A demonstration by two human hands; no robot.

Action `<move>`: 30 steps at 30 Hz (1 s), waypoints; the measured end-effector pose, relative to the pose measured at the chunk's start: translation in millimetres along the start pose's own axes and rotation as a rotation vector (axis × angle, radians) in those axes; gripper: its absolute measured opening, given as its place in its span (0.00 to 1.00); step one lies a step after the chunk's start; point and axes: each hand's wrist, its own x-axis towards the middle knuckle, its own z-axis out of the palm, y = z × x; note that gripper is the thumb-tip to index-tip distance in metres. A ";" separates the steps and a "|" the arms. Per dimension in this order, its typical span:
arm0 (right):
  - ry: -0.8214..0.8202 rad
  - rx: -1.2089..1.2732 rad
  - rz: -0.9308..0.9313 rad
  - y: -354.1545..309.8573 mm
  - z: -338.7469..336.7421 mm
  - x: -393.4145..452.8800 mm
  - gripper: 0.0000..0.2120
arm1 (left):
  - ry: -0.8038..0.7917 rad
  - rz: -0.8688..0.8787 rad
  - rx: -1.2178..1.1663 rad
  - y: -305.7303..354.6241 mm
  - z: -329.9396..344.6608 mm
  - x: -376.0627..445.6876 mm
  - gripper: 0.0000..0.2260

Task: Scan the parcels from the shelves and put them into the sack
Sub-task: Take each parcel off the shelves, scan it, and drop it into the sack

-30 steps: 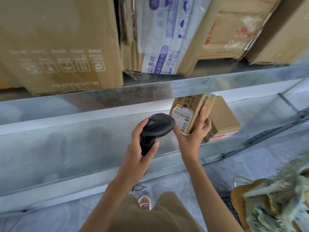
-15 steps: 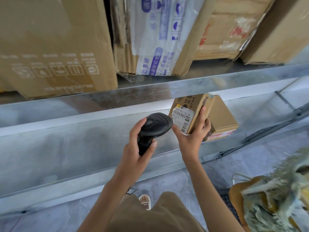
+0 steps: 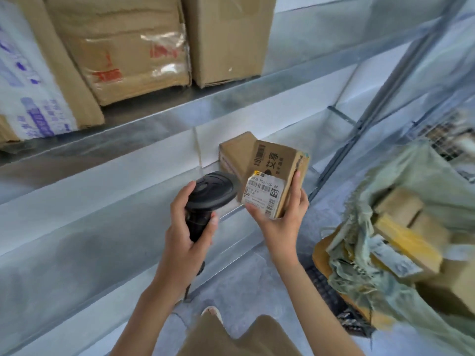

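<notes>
Galvanised metal shelf (image 3: 144, 160) carrying large cardboard boxes (image 3: 133, 52) above, second small parcel (image 3: 235, 152) below; left hand (image 3: 189, 236) wrapped around black barcode scanner (image 3: 209, 194), right hand (image 3: 281, 217) clasping labelled cardboard parcel (image 3: 273, 181) just beside scanner head; open woven sack (image 3: 395, 253) of parcels at right.

grey tiled floor (image 3: 231, 291); tan trousers (image 3: 257, 340); sandalled foot (image 3: 212, 311)

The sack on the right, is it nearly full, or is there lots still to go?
Done: the sack already holds several parcels. In hand: the left hand aims the scanner at the small box in the right hand. Left: another small box and the big cartons remain shelved.
</notes>
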 end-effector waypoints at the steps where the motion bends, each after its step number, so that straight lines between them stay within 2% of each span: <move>1: 0.026 -0.005 0.019 2.4 -20.4 -0.2 0.57 | -0.030 0.016 -0.019 6.1 15.5 0.1 0.28; 8: 0.209 -0.088 0.174 24.3 -174.8 -11.8 0.57 | -0.268 0.106 -0.113 47.6 140.9 -9.0 0.29; 13: 0.338 -0.110 0.256 48.7 -262.6 -19.9 0.56 | -0.438 0.097 -0.181 69.7 226.2 -19.7 0.30; 23: 0.631 -0.093 0.445 113.0 -377.0 -19.9 0.57 | -0.678 0.149 -0.183 80.2 359.3 11.0 0.30; 30: 0.669 -0.076 0.602 145.0 -447.1 26.3 0.59 | -0.776 0.122 -0.165 95.7 451.5 62.7 0.29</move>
